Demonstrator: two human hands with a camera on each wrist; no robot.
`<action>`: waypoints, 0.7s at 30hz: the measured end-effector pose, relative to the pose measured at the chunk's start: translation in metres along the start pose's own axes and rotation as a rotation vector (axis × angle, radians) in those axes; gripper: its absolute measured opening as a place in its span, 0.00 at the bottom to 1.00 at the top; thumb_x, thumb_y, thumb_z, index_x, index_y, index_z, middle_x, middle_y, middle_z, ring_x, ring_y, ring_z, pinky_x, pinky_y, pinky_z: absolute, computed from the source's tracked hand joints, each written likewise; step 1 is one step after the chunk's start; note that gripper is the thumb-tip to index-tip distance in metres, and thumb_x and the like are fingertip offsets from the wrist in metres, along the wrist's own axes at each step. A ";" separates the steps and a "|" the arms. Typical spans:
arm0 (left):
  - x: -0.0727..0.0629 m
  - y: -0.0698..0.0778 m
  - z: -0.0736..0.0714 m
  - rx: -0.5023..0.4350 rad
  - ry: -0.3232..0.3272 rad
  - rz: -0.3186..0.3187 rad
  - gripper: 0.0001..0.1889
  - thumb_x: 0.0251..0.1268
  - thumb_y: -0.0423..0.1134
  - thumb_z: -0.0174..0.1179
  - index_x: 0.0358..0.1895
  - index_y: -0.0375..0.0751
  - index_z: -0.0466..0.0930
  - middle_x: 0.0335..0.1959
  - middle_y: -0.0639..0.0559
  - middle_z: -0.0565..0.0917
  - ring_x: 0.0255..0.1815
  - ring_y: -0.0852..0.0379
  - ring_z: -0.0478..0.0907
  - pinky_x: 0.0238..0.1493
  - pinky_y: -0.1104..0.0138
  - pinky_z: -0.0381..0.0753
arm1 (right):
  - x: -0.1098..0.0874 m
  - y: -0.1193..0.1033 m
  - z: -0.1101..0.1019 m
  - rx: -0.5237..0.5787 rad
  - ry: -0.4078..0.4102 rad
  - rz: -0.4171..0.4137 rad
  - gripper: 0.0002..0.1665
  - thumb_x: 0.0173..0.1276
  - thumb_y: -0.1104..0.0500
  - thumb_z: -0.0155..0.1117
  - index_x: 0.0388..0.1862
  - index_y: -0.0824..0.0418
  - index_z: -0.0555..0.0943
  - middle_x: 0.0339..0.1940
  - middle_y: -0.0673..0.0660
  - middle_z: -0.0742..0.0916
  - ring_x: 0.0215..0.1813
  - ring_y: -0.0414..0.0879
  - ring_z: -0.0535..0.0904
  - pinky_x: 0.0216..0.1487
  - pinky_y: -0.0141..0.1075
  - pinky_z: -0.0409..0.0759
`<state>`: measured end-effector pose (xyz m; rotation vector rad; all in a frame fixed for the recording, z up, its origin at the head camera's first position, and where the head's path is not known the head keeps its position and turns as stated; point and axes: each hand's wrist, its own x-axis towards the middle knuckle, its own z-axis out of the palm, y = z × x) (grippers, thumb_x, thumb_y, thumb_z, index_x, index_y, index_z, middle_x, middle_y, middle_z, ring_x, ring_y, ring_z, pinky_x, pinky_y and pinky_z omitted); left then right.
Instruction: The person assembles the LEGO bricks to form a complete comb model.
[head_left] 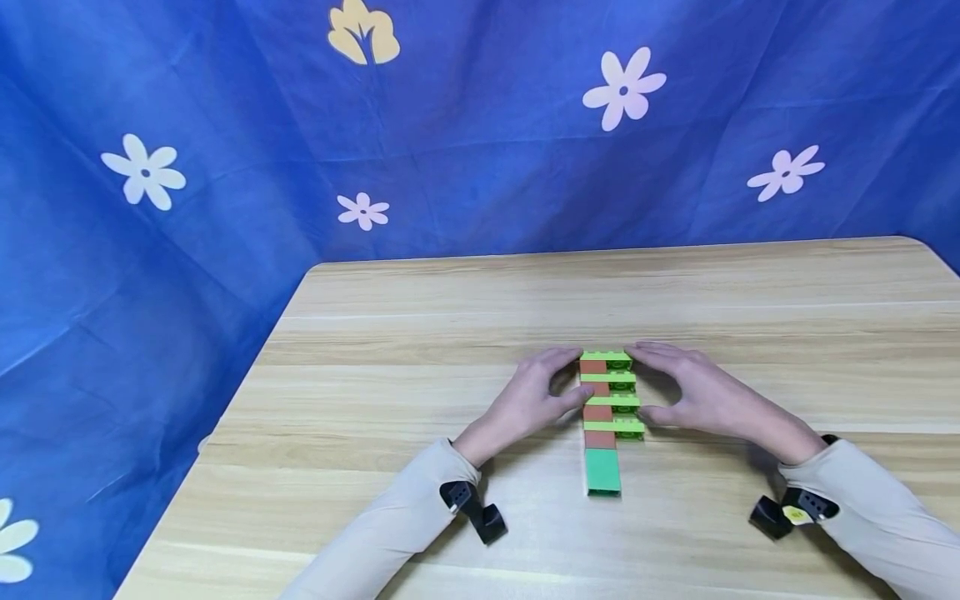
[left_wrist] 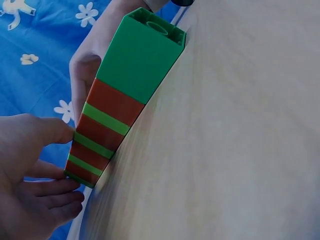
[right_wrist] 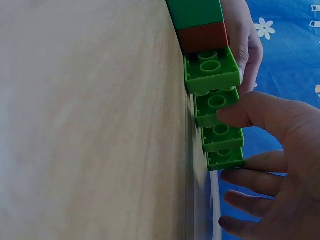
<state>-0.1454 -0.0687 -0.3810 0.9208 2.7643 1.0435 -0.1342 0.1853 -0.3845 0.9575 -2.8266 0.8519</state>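
A stack of toy building blocks (head_left: 602, 472) lies on its side on the table, pointing away from me. Its near end is a dark green block (left_wrist: 140, 55) with a hollow underside; beyond it, brown blocks (left_wrist: 114, 96) alternate with lime green blocks (right_wrist: 215, 75) that jut out to the right. My left hand (head_left: 536, 390) holds the stack's left side, its thumb on the blocks and index finger at the far end. From the right, my right hand (head_left: 693, 390) holds the jutting lime blocks between thumb and index finger. The other fingers of both hands stand off the blocks.
The stack lies on a light wood-grain table (head_left: 420, 333). A blue cloth (head_left: 480, 125) with pale flowers hangs behind the table and along its left side. Black wrist straps with small cameras sit on both sleeves (head_left: 405, 508).
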 end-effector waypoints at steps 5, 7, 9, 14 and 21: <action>0.003 0.000 0.000 0.031 -0.021 -0.001 0.32 0.68 0.48 0.60 0.68 0.31 0.66 0.65 0.41 0.73 0.67 0.47 0.68 0.69 0.61 0.66 | 0.000 0.001 0.000 -0.008 0.003 0.000 0.46 0.52 0.57 0.74 0.68 0.71 0.67 0.65 0.73 0.73 0.66 0.68 0.68 0.66 0.61 0.66; 0.004 0.001 0.001 0.041 -0.028 -0.006 0.32 0.68 0.48 0.59 0.68 0.32 0.66 0.66 0.40 0.72 0.68 0.46 0.67 0.70 0.61 0.65 | 0.000 0.002 0.000 -0.013 0.005 0.001 0.46 0.52 0.58 0.73 0.68 0.71 0.67 0.65 0.73 0.73 0.66 0.68 0.68 0.66 0.61 0.66; 0.004 0.000 0.001 0.046 -0.033 -0.011 0.31 0.69 0.48 0.58 0.68 0.32 0.66 0.67 0.40 0.71 0.68 0.46 0.67 0.70 0.61 0.65 | 0.000 0.002 0.000 -0.018 0.007 0.004 0.45 0.53 0.58 0.73 0.68 0.71 0.67 0.64 0.73 0.74 0.66 0.68 0.68 0.65 0.61 0.66; 0.005 0.000 0.001 0.037 -0.041 -0.022 0.31 0.69 0.47 0.58 0.68 0.33 0.66 0.67 0.41 0.71 0.69 0.47 0.66 0.71 0.61 0.64 | 0.000 0.003 0.001 -0.015 0.008 0.009 0.45 0.53 0.58 0.72 0.68 0.72 0.67 0.64 0.73 0.74 0.65 0.68 0.68 0.65 0.60 0.67; 0.002 -0.005 -0.006 -0.029 -0.001 -0.051 0.32 0.70 0.47 0.57 0.70 0.33 0.63 0.70 0.39 0.66 0.68 0.45 0.66 0.70 0.58 0.65 | -0.002 0.002 0.000 -0.008 -0.002 0.023 0.45 0.56 0.56 0.73 0.69 0.71 0.66 0.66 0.71 0.73 0.66 0.67 0.67 0.66 0.60 0.65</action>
